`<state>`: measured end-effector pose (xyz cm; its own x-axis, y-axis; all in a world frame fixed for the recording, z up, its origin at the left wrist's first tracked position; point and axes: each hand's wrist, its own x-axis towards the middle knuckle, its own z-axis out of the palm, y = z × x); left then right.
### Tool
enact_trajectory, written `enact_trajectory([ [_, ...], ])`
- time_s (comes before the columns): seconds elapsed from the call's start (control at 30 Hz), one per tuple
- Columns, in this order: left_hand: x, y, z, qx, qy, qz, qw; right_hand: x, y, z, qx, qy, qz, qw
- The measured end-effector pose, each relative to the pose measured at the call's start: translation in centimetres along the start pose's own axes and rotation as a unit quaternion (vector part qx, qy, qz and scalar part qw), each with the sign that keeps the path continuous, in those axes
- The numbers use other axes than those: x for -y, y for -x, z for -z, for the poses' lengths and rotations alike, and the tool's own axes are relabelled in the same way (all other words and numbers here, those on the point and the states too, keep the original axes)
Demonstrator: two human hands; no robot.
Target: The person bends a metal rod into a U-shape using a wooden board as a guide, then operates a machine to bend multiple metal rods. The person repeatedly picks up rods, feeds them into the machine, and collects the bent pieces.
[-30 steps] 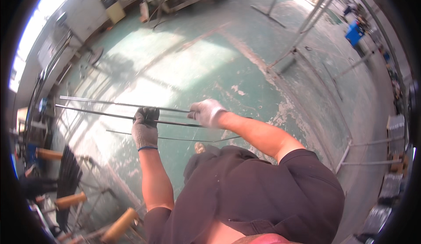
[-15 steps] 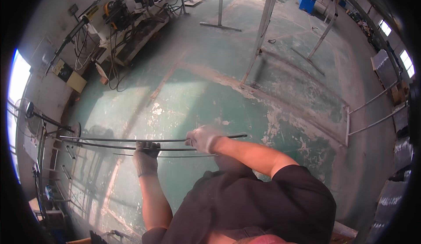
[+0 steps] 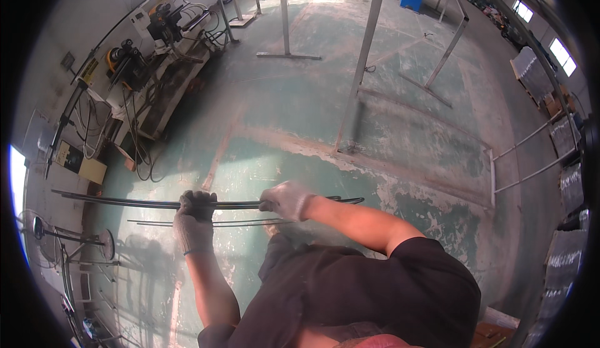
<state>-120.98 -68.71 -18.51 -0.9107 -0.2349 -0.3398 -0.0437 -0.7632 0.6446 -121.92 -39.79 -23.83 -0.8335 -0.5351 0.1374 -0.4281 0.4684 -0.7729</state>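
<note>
I hold a bundle of long thin steel rods [image 3: 125,202] level in front of me, stretching from far left to just past my right hand. My left hand [image 3: 194,220], in a dark and grey glove, is closed around the rods near their middle. My right hand [image 3: 286,199], in a pale glove, grips them a little further right. The rods' shadow [image 3: 206,224] falls on the green floor just below them. My dark shirt fills the lower middle of the view.
A workbench with machines and cables [image 3: 150,54] runs along the left wall. Upright steel posts [image 3: 362,60] and frame stands rise from the worn green concrete floor [image 3: 300,110]. A standing fan [image 3: 44,232] is at the far left, stacked items [image 3: 562,192] at the right.
The view has swung across the workshop, bringing the workbench and posts into sight. Both hands keep their grip on the rods, which stay level in front of me.
</note>
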Motion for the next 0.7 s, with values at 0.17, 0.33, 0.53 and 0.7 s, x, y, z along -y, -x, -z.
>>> enact_trajectory([
  [0.17, -1.5, -13.5, -1.4, 0.035, 0.033, -0.012, 0.999, -5.0, -6.6, 5.3, 0.045, 0.139, -0.092, 0.985],
  [0.33, -5.4, -27.3, -4.6, -0.016, 0.086, -0.019, 0.996, -15.1, -8.7, 10.5, -0.049, 0.277, -0.204, 0.938],
  [0.53, -7.0, -39.9, -15.9, 0.068, 0.123, 0.022, 0.99, -21.1, -17.5, 17.5, -0.369, 0.259, -0.144, 0.881],
  [0.7, -5.9, -50.9, -23.2, 0.084, 0.122, 0.033, 0.988, -29.2, -25.3, 23.7, -0.49, 0.219, -0.167, 0.827],
])
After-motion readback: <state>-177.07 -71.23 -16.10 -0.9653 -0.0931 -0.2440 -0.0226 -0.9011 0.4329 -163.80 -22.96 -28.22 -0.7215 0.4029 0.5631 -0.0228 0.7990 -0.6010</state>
